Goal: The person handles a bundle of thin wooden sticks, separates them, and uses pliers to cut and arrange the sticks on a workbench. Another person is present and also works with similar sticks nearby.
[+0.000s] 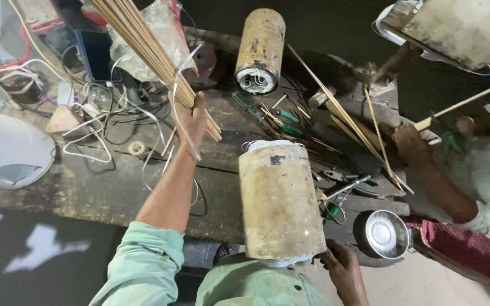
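My left hand [190,120] is raised over the dark workbench [103,190] and grips a long bundle of thin bamboo sticks [143,42], which slants up to the top left. A white strap [178,93] loops around the bundle near my fingers. My right hand [340,262] rests at the lower rim of a tan, dirty cylinder [279,198] that stands close to my body at the bench's front edge. White windings show at both of its ends.
A second rusty cylinder [260,48] lies at the back. Loose sticks [341,122], pliers and small tools litter the bench's right side. Another person's hand [410,141] works with sticks there. A steel bowl [384,232], tangled wires [94,107] and a white appliance [7,150] surround the bench.
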Demonstrator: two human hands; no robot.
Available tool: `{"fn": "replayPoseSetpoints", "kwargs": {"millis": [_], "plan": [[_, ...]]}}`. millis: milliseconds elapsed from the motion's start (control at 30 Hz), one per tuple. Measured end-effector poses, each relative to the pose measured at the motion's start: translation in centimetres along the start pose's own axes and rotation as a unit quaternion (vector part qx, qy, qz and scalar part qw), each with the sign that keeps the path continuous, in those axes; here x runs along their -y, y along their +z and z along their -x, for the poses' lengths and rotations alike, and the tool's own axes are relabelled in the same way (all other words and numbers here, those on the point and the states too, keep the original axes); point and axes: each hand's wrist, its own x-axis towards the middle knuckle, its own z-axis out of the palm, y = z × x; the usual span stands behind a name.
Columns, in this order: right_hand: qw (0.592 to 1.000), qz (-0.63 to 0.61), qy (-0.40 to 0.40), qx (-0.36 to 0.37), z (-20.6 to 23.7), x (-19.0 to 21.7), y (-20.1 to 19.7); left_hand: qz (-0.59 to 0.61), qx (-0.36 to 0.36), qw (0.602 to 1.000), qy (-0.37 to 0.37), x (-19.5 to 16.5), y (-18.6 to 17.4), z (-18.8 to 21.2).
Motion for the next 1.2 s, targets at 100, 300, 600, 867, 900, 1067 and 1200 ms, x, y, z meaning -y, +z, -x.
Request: {"fn": "replayPoseSetpoints", "kwargs": {"millis": [100,300,600,867,900,1067,1200], "plan": [[1.000,0.005,0.028,-0.008,0.0,0.0,0.3,0.117,-0.024,0.990,-0.071,0.7,-0.2,-1.8],[1.000,-0.022,0.005,0.001,-1.5,0.6,1.2,0.064,-0.084,0.961,-0.255,-0.3,-0.3,-6.1],[0.998,0.028,0.021,-0.053,-0.8,0.6,-0.2,-0.012,-0.191,0.927,-0.323,0.4,-1.3,-9.6],[0.988,0.034,0.120,-0.093,0.2,-1.0,-0.6,-0.259,-0.095,0.878,-0.392,1.1,-4.3,-10.7],[0.988,0.028,0.119,-0.099,0.3,-1.2,-0.6,-0.248,-0.091,0.891,-0.370,1.3,-4.7,-10.6],[0.993,-0.019,0.060,-0.096,1.5,-1.8,-1.3,-0.182,-0.055,0.964,-0.184,2.1,-6.1,-9.0],[0.986,-0.002,0.047,-0.157,3.2,-0.4,-3.4,-0.172,-0.068,0.970,-0.160,1.7,-5.7,-5.6]]}}
